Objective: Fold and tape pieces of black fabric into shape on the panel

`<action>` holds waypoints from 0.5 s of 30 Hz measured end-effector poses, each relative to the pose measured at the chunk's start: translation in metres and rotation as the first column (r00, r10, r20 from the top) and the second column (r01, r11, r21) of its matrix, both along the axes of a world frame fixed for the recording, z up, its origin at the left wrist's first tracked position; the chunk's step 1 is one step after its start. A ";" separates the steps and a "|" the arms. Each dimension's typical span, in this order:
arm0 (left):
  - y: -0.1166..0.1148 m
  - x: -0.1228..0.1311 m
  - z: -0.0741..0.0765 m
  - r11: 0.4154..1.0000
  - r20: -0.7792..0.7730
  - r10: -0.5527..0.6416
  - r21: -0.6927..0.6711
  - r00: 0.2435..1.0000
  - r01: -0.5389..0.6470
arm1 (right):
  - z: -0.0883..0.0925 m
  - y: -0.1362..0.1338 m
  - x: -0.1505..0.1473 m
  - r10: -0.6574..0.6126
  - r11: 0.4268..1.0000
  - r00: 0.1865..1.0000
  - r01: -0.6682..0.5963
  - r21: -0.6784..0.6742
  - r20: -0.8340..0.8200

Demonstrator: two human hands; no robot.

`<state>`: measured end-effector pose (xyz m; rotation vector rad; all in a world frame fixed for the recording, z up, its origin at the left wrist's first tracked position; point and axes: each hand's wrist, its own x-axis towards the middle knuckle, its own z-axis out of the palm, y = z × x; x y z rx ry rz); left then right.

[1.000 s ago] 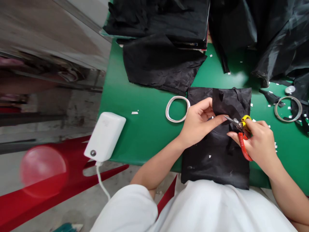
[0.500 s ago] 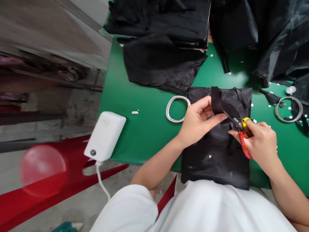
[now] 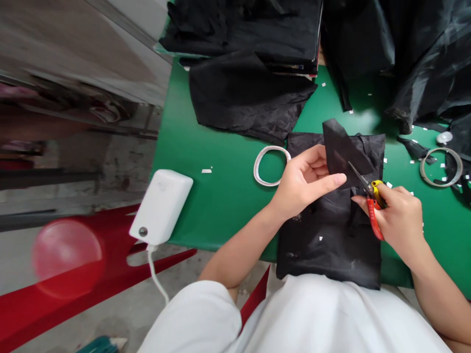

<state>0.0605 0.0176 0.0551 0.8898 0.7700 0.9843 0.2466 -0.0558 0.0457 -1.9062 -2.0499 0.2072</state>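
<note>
My left hand (image 3: 303, 189) pinches a loose flap of black fabric (image 3: 342, 147) between thumb and fingers, lifting it above a black fabric bag (image 3: 331, 260). The bag lies flat at the table's front edge, close to my body. In my right hand (image 3: 401, 215) is a pair of scissors (image 3: 375, 220) with one red and one yellow handle. The blades point up and left, their tips right beside the flap and near my left thumb. A roll of white tape (image 3: 256, 166) lies just left of my left hand.
On the green table (image 3: 217, 206) stand a white power bank (image 3: 162, 206) with a cable and, at right, another tape roll (image 3: 423, 171). Black fabric pieces (image 3: 243, 98) pile up at the back. Small white scraps are scattered around. A red chair (image 3: 121, 274) stands at left.
The black flap has flipped up and spread out, standing higher than before. The scissors have shifted slightly right and down, away from my left thumb.
</note>
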 end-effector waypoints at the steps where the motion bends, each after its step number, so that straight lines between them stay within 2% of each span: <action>1: 0.000 -0.001 0.000 1.000 0.011 -0.008 -0.017 1.000 0.008 | 0.000 0.000 0.000 0.005 1.000 1.000 -0.005 0.008 -0.003; 7: 0.001 0.000 -0.001 0.998 -0.010 0.005 -0.069 1.000 -0.006 | -0.001 0.002 0.002 0.075 0.997 0.997 -0.076 0.033 0.033; 15: 0.001 0.004 -0.006 0.996 -0.062 0.073 0.064 0.995 -0.069 | -0.001 0.003 0.004 0.145 0.989 0.986 -0.147 0.019 0.082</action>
